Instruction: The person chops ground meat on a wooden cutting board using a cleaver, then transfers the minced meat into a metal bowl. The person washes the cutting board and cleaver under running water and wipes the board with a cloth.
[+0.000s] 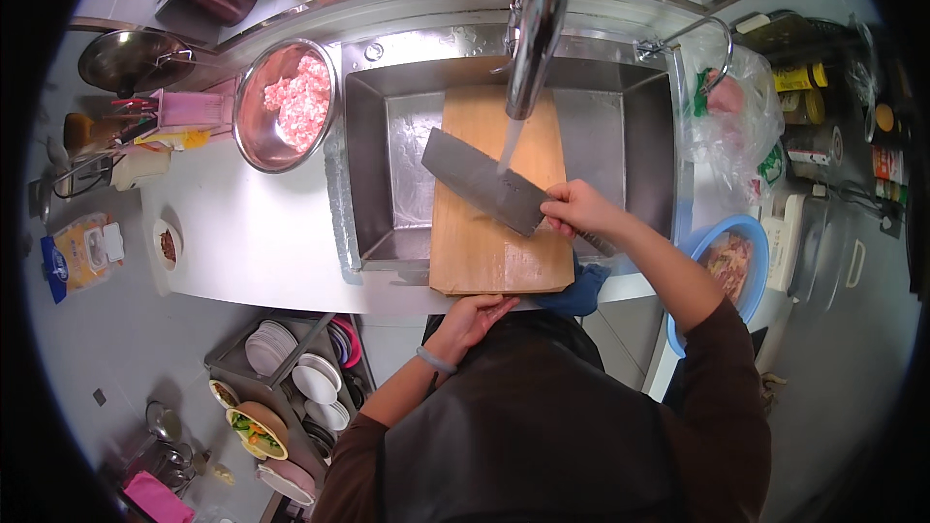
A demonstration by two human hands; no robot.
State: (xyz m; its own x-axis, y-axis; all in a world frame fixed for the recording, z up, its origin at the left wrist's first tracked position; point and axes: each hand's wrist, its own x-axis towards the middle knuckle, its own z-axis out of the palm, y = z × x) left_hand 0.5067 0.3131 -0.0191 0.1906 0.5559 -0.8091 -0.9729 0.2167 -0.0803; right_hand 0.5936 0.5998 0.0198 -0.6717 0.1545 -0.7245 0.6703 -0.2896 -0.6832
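My right hand grips the handle of a Chinese cleaver. The blade lies flat-side up across a wooden cutting board, its tip pointing to the upper left. From the chrome faucet a stream of water falls onto the blade. The board slants over the stainless steel sink, its near end resting on the front rim. Just below that near edge is my left hand, palm upward with fingers extended and nothing visible in it. Whether it bears any of the board's weight cannot be seen.
A metal bowl of ground meat stands left of the sink, with a small white dish nearer the front. To the right are a plastic bag and a blue basin of meat. A blue cloth hangs beside the board.
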